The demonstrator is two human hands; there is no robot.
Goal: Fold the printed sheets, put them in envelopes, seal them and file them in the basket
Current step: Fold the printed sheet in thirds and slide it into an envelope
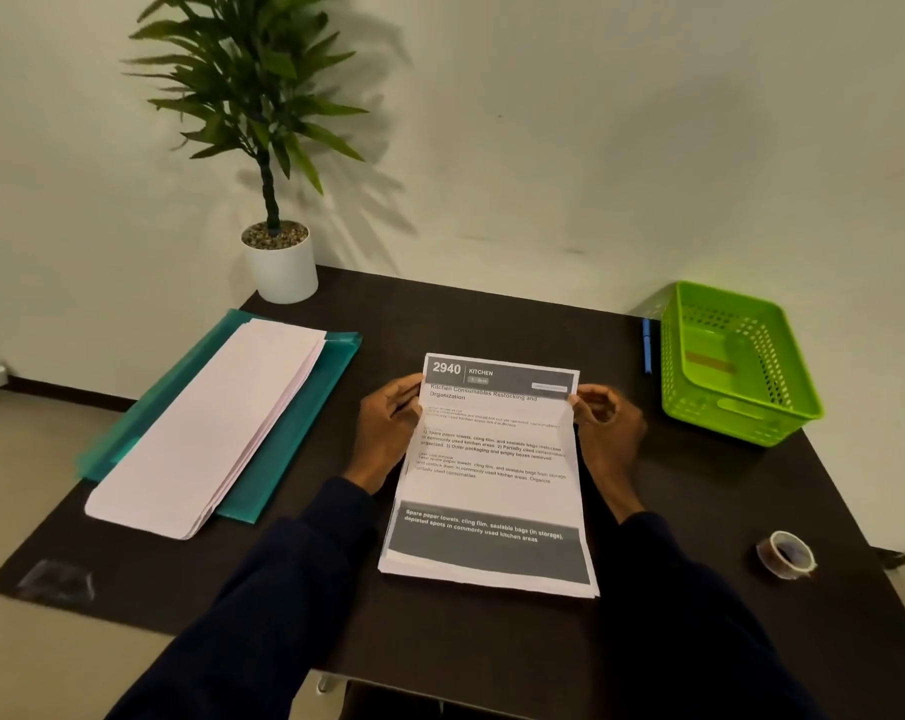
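My left hand (388, 426) pinched the left edge of the top printed sheet (494, 449), thumb on the face and the other fingers tucked behind. My right hand (603, 423) gripped the right edge the same way, so the far end of the sheet was lifted off the stack (492, 582) while its near end lay on the pile. The sheet was headed "2940 KITCHEN" and was not yet folded. The stack sat at the middle of the dark table (440, 314), just in front of me. To my left lay a pile of long white envelopes (206, 433) resting on a teal folder (294, 418). The green basket (736, 366) stood at the far right with a blue pen (646, 345) just beside it. A tape roll (785, 556) sat near the right edge, and a potted plant (278, 252) stood at the far left corner.
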